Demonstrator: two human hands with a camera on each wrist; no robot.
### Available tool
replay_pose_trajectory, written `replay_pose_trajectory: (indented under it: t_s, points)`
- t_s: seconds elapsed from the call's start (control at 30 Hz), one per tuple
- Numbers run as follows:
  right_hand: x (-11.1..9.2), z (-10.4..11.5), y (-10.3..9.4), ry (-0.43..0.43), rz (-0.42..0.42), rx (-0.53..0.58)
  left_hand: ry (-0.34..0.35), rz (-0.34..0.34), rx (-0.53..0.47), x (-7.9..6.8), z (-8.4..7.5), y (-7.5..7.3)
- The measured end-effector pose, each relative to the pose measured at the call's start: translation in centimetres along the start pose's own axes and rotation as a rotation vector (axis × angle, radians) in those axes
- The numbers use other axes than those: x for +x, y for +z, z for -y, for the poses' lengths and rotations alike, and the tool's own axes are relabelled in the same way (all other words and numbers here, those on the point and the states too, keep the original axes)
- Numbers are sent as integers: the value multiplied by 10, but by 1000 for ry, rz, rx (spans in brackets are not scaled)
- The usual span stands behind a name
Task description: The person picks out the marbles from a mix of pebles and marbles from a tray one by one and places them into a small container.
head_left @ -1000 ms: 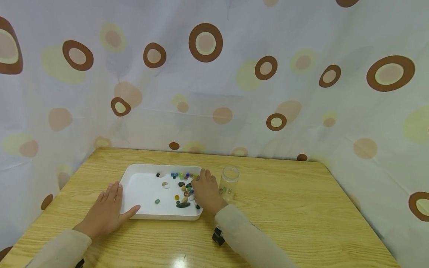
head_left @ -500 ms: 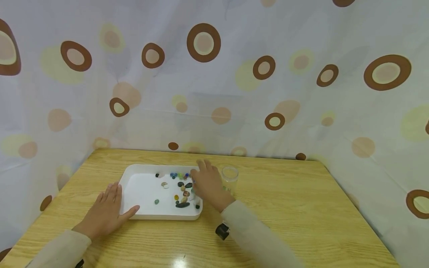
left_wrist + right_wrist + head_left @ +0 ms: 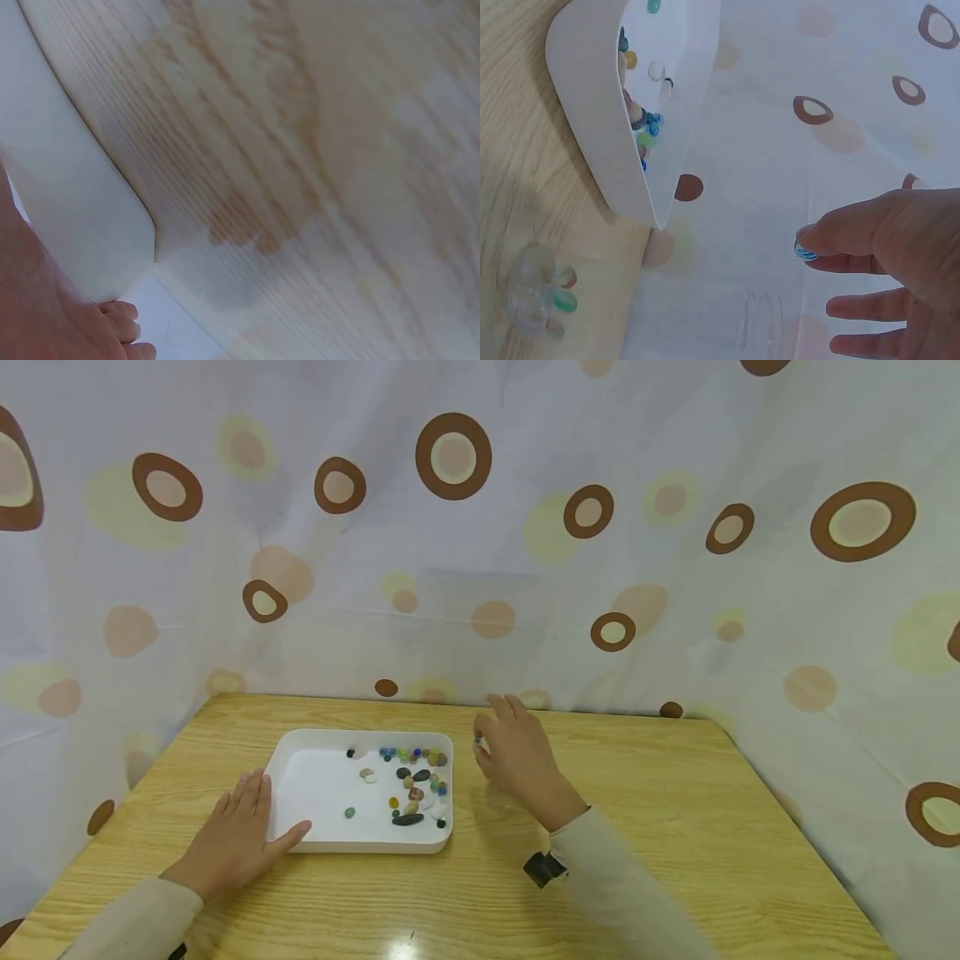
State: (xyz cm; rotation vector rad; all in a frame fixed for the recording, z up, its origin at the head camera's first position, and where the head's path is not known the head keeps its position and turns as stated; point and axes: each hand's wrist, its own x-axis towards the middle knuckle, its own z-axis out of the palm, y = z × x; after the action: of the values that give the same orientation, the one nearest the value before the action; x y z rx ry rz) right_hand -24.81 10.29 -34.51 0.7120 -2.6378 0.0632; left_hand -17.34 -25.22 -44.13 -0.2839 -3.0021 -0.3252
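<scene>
In the head view a white tray lies on the wooden table, with glass marbles and small stones mostly on its right side. My left hand rests against the tray's left edge, its fingers straight. My right hand is raised right of the tray and pinches a blue glass marble between thumb and index finger. Close by the right hand, in the right wrist view, stands a clear jar with several marbles at its bottom. The right hand hides most of the jar in the head view.
The wooden table extends to the right of the right hand. A pale curtain with brown and yellow round shapes hangs behind and along the sides of the table.
My right hand has lifted from the tray's right end and moved right, toward the jar, carrying the blue marble. My left hand has stayed at the tray's left edge.
</scene>
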Motion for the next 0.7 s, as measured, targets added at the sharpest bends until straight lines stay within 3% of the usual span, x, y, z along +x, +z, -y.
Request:
replay_pose_trajectory:
  t_s: [0.33, 0.7]
  points:
    - [-15, -32, -3, 51, -36, 6, 1, 3, 1, -1, 0, 0]
    - [-23, -39, -1, 98, -11, 65, -8, 8, -3, -1, 0, 1]
